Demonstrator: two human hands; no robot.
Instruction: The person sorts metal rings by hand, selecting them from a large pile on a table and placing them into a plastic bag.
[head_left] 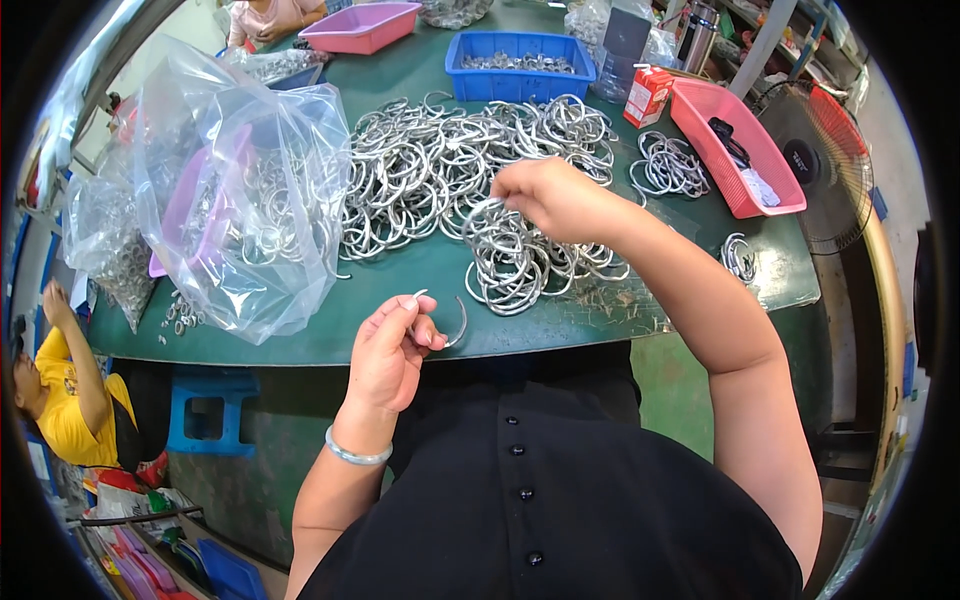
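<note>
While a person in a yellow shirt (75,405) sits far to the left by a blue stool (212,410), two bare hands are busy at the green table (385,280). On the table's left side is a big clear plastic bag (285,305) with shiny rings showing through; maybe it stands there to keep them all together. A few small rings (182,315) lie by its near left corner.

Next comes the left hand (392,345), just over the near edge. Its thumb and fingers are closed on one thin silver ring (461,325), perhaps held up there so it is easy to see. The part that shows bulges to the right and runs mostly near to far, with one thin end pointing far. The fingers hide the rest, so I can't tell if it goes all the way round.

A big pile of silver rings (400,180) fills the middle, with a blue tray (520,88) behind it. The right hand (545,200) is bent over the pile's right part, fingertips almost together; I can't tell if it has hold of one.

Farther right are a small heap of rings (670,165) and a pink basket (715,180).
</note>
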